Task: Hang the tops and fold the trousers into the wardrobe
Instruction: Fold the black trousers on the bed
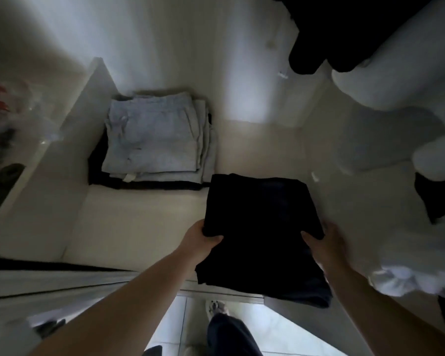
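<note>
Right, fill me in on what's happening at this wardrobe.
A person is putting folded dark trousers onto the wardrobe shelf. Both hands hold the near end, the left hand on the left edge and the right hand on the right. The near end still overhangs the front edge of the shelf. To the left, further back, sits a stack of folded light grey trousers with dark ones beneath. Dark and white garments hang at upper right.

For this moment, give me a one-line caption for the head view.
Both hands, left hand and right hand, hold folded dark trousers over the wardrobe shelf beside a folded grey stack.
</note>
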{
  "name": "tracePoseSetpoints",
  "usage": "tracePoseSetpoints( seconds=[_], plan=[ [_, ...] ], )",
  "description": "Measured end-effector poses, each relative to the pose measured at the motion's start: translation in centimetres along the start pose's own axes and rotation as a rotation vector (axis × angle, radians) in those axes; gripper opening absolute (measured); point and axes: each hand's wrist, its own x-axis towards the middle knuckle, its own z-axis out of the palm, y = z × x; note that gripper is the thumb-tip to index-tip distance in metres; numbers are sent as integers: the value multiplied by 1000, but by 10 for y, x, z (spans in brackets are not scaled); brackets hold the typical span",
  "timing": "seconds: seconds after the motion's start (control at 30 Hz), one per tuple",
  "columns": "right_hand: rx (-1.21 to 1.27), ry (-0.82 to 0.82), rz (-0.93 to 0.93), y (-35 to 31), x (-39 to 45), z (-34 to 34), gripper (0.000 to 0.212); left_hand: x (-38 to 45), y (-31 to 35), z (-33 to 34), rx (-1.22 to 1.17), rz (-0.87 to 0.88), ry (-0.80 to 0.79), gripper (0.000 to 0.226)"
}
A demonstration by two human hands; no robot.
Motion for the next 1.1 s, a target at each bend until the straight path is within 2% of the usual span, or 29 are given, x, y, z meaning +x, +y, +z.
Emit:
tracePoseSetpoints(
  seconds=[0.17, 0.27, 0.33, 0.37, 0.43, 0.47, 0.5, 0.57, 0.8, 1.1],
  plan=[
    [23, 64, -49, 1, 31, 18, 71, 45, 5, 13, 2, 27, 75, 43],
    [45, 56, -90, -7, 27, 28, 79, 57, 1, 14, 147, 144, 143, 66],
    [-125, 77, -200, -9, 13, 29, 82, 54, -6, 13, 442, 386, 273, 82],
    [-253, 80, -282, -8, 4, 29, 81, 49, -9, 14, 623, 564, 316, 81],
    [-500, 30, -460, -5, -17, 29, 79, 41, -12, 20, 929, 887, 241, 72],
    [-602, -25, -510, 1, -23, 31, 80, 37, -11, 24, 1040, 980, 180, 70],
    [-691, -84, -524, 7, -27, 32, 84, 39, -16, 29, 1113, 1000, 123, 71],
    [-807, -151, -506, 22, -24, 38, 89, 44, -21, 37, 1187, 920, 83, 75],
    [-868, -137, -456, 24, -6, 56, 82, 70, -38, 43, 1186, 726, 46, 73],
    [-862, -77, -477, -16, 56, 59, 95, 127, 8, 49, 1153, 749, 114, 75]
  ],
)
